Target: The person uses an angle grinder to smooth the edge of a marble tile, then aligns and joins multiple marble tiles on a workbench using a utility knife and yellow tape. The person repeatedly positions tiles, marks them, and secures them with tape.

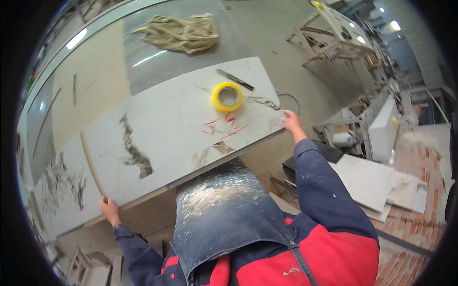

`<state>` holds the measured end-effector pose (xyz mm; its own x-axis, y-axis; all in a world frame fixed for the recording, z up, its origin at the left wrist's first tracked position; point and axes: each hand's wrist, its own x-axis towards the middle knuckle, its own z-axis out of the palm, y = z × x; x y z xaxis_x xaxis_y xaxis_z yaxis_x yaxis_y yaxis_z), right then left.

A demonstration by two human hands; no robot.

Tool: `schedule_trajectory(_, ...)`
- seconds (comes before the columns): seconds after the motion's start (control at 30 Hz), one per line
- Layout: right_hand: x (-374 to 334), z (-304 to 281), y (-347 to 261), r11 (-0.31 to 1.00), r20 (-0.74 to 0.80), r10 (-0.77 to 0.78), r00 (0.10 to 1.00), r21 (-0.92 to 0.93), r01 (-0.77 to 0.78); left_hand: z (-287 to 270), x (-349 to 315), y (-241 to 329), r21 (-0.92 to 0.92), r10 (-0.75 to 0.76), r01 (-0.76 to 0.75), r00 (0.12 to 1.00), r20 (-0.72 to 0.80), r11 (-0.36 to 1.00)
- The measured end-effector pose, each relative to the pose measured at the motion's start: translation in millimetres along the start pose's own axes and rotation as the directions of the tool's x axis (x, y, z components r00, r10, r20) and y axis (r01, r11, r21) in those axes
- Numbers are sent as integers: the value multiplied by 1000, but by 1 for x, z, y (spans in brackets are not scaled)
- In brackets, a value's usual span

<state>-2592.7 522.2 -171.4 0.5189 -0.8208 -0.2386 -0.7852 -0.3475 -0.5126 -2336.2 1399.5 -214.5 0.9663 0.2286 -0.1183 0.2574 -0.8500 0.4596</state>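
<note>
A long white stone slab [176, 128] with dark veins lies across the table before me. My left hand [109, 210] grips its near edge toward the left end, where a narrow tan strip [90, 159] crosses between it and another veined white slab [59, 190]. My right hand [293, 125] is closed on the right end of the long slab, fingers partly hidden by the hand. On top, toward the right, rest a roll of yellow tape [217, 99] and a dark flat bar [235, 79]. Several red marks [231, 120] show on the slab near the roll.
A crumpled beige cloth [179, 34] lies on the grey tabletop [176, 66] beyond the slab. Cut white pieces [365, 181] are stacked at my right, beside a brick surface [415, 209]. A wooden-framed stand [329, 35] is at the far right. My stained dark apron [224, 205] meets the slab's near edge.
</note>
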Motion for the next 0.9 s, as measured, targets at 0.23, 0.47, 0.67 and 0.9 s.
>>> schedule_trajectory(0.23, -11, 14, 7, 984, -252, -40, 967, -177, -5, -4, 14, -11, -152, -80, 79, 997, -5, 985)
schedule_trajectory(0.47, -7, 9, 27, 998, -141, -57, 988, 11, 59, -8, -4, -3, -306, -145, 145, 989, 22, 941)
schedule_trajectory(0.67, -10, 6, 44, 978, -84, 56, 995, 205, -38, -5, -15, 8, -314, -186, 175, 983, -3, 933)
schedule_trajectory(0.9, -7, 9, 54, 947, -53, 50, 997, 321, -30, -7, -29, 21, -364, -221, 194, 975, -35, 911)
